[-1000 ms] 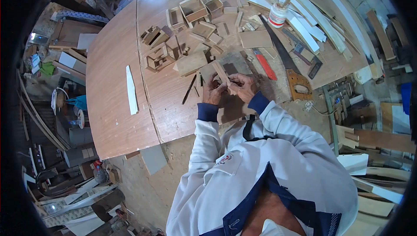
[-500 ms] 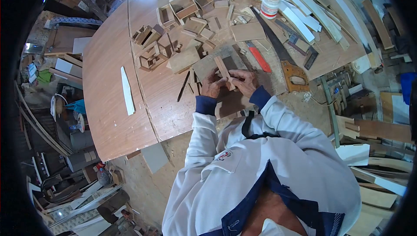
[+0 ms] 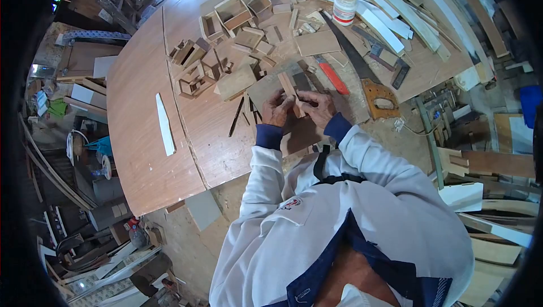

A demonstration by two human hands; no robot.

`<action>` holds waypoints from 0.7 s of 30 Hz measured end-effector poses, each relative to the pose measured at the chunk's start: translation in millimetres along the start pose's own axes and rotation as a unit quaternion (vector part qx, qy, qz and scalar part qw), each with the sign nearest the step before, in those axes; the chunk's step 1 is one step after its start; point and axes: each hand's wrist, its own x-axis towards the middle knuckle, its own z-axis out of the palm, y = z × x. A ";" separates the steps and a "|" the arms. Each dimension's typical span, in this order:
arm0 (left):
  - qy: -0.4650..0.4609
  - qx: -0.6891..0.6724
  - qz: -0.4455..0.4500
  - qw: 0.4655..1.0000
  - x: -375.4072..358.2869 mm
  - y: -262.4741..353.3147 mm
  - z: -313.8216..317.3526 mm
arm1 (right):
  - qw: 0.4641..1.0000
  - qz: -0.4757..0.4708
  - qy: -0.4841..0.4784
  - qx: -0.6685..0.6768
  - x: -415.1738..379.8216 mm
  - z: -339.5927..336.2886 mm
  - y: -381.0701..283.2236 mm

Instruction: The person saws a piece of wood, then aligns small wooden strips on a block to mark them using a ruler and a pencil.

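Observation:
My left hand [image 3: 276,110] and my right hand [image 3: 318,108] are closed on the near end of a narrow wooden strip [image 3: 287,84], one from each side. The strip points away from me, over a flat board [image 3: 263,93] at the front of the table. Left of my left hand lie a black pencil-like stick [image 3: 236,117] and some thin pieces. Beyond my right hand rests a red-handled utility knife [image 3: 332,77]. A handsaw [image 3: 380,101] with a wooden handle lies farther right. What my fingertips cover is hidden.
Small wooden boxes [image 3: 233,13] and loose blocks spread over the far middle of the table [image 3: 136,154]. A white jar [image 3: 344,9] holding brushes or sticks stands at the back right. Metal squares [image 3: 400,75] lie beside the saw. A white strip [image 3: 165,124] lies on the left.
The view has shifted slightly. Both hands keep their hold on the wooden strip, with hardly any movement of the fingers.

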 end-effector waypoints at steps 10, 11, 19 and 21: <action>0.028 0.016 0.035 0.999 3.1 -8.6 2.3 | 1.000 -0.018 0.006 -0.025 -2.3 0.0 2.7; 0.031 0.025 0.032 0.999 2.2 -7.1 3.0 | 1.000 -0.017 0.006 -0.025 -2.3 0.3 5.1; 0.033 0.053 0.024 0.998 7.4 -4.0 1.4 | 0.999 -0.019 0.000 -0.046 -0.6 -1.8 3.2; 0.040 0.058 0.003 0.998 9.5 -3.7 1.8 | 0.999 -0.012 0.000 -0.038 -0.5 -2.8 -0.5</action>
